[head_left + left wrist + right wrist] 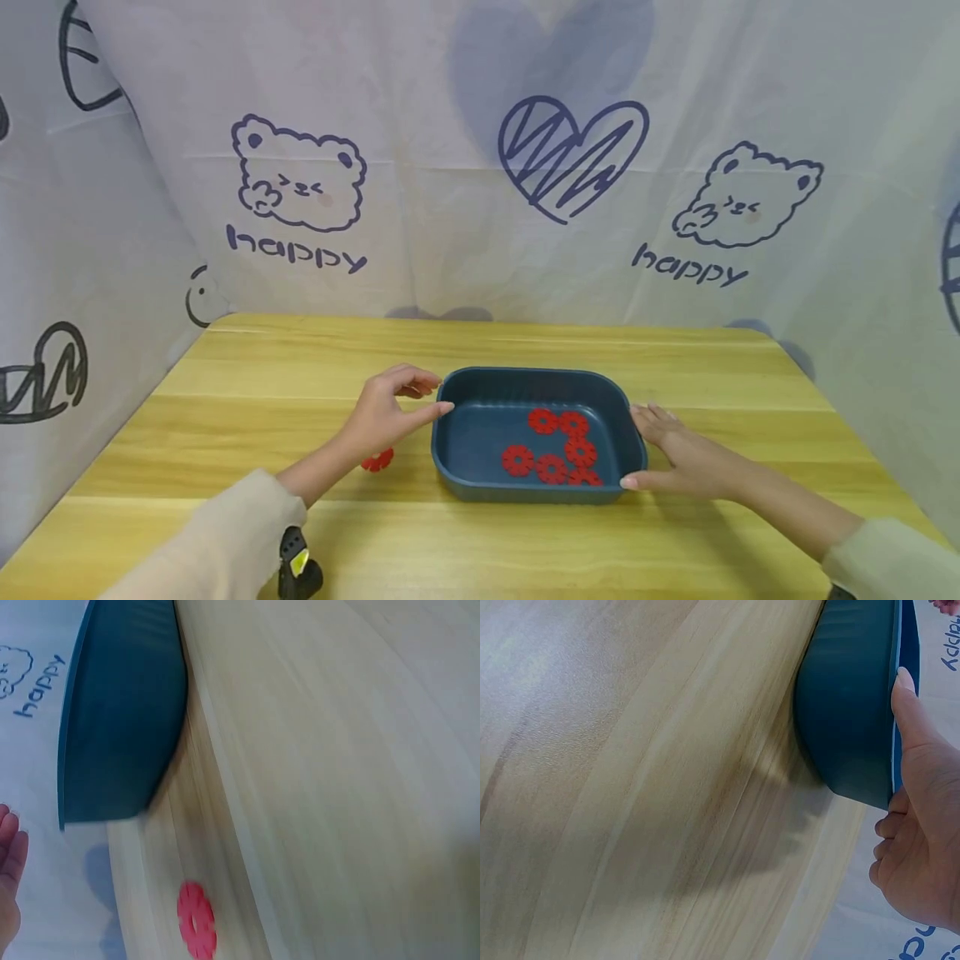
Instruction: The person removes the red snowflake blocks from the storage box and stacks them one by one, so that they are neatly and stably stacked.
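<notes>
A dark blue rectangular plastic bin with rounded corners sits on the table. Several red notched discs, shaped like snowflake building pieces, lie flat inside it, mostly toward the right. My right hand holds the bin's right end, thumb at the rim and fingers against the outer side, as the right wrist view also shows. At the bin's left end, my left hand is held with loosely bent fingers and nothing in them; in the left wrist view it appears apart from the bin. Another red disc lies on the table below that hand.
The wooden table has light yellow grain and a far edge meeting a white cloth printed with bears, hearts and lettering. More of the cloth hangs on both sides. A black strap with a device is on the left wrist.
</notes>
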Demonstrator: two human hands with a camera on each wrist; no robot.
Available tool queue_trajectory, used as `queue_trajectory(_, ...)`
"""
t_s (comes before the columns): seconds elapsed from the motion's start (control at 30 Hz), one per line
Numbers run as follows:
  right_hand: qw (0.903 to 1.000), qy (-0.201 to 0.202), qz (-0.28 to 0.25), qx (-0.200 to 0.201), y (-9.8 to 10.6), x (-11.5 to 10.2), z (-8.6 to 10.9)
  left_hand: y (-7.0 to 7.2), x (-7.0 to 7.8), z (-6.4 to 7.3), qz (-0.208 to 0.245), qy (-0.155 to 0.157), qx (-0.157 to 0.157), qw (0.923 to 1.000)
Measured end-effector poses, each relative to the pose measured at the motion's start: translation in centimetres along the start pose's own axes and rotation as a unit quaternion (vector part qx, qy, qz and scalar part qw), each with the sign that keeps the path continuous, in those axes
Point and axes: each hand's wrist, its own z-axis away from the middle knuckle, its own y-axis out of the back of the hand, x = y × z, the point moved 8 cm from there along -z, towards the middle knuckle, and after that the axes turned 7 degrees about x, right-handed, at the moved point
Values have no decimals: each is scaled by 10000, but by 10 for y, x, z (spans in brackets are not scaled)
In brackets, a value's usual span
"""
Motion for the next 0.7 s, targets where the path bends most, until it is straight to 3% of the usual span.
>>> queue_trajectory(0.33,10000,15,24,16,-1,1,-1,-40,15,-2,108,-287,-528,9981)
queue_trajectory(0.7,9999,46,119,8,-1,2,-2,-74,22,-4,-248,-357,-1172,9922)
